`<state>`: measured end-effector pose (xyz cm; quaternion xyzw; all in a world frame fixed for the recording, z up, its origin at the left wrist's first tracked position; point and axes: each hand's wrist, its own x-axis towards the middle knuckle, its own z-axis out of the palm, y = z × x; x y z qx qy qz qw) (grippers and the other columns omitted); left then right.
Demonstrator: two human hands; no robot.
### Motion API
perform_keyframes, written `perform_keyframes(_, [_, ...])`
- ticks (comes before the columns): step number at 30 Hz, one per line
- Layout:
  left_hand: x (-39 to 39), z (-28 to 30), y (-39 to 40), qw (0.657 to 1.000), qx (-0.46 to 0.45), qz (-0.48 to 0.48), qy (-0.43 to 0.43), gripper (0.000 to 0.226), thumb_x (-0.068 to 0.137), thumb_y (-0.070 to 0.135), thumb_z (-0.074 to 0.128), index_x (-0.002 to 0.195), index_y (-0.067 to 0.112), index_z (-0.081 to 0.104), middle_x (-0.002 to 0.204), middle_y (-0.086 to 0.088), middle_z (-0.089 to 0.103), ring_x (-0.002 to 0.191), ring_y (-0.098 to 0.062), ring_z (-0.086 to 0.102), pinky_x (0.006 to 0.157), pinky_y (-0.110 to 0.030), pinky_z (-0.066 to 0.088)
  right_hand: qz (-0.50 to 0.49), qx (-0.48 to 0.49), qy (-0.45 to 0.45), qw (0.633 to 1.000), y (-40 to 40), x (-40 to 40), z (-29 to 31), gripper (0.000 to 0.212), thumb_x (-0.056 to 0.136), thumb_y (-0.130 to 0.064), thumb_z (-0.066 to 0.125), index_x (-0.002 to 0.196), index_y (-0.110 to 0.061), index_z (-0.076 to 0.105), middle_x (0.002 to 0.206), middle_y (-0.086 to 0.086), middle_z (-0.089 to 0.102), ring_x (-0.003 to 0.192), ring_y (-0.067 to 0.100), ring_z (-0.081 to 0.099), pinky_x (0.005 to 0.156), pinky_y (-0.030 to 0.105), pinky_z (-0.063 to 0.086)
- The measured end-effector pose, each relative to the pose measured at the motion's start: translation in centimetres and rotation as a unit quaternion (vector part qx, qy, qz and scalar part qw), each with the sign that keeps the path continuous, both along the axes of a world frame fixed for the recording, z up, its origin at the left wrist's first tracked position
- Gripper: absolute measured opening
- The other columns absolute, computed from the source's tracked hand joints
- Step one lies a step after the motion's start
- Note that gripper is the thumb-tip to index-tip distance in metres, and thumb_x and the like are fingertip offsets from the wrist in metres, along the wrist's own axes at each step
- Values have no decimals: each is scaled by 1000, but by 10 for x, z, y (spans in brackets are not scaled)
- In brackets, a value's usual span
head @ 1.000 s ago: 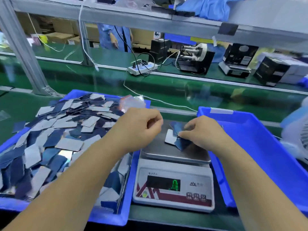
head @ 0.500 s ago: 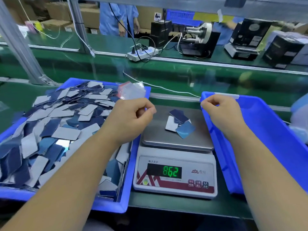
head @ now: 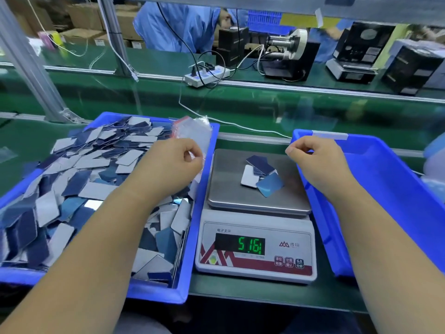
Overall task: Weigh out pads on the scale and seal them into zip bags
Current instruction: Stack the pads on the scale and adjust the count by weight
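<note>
A digital scale (head: 295, 247) stands between two blue bins, its display reading 5.161. Several blue and grey pads (head: 261, 175) lie on its steel pan. The left bin (head: 192, 237) holds a heap of loose pads (head: 91, 169), and a stack of clear zip bags (head: 192, 128) lies on its far right corner. My left hand (head: 168, 165) hovers over that bin's right edge, fingers curled, thumb and forefinger pinching what looks like a clear zip bag. My right hand (head: 317, 165) hangs right of the pan, fingers curled, holding nothing I can see.
The right blue bin (head: 385, 189) shows its bare floor next to the scale. Beyond a metal rail run a green conveyor belt, a power strip (head: 207, 77) with cables, and black machines. A person in blue works at the far side.
My right hand let go of the pads on the scale pan and drew back to the right. The display changed from 8.62 to 5.161. My left hand moved slightly left.
</note>
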<state>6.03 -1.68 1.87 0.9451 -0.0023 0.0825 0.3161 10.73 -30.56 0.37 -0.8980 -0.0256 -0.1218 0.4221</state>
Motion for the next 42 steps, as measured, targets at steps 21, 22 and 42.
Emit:
perform_keyframes(21, [7,29,-23,989,95,-54,95,33,87,58,62,77,27,67,72,8,66,68,-7,59,54,-25,39,66,-3,31,997,9,-7,5,13,88,-20,68,81,-30,72,72,-17,68,62,-1,54,56,13,40])
perform_keyframes(22, [9,28,-34,988,102,-67,97,40,85,65,60,79,26,66,73,6,64,69,-10,58,56,-27,40,77,-4,42,996,9,-8,5,12,87,-19,69,86,-31,71,69,-21,66,61,-2,54,55,9,38])
perform_keyframes(42, [30,27,-70,939,112,-285,154,43,86,28,72,127,36,65,119,-13,65,103,-30,63,93,-46,52,175,-138,99,970,10,-18,23,31,65,-37,91,84,-40,67,80,-18,58,66,-13,53,58,4,39])
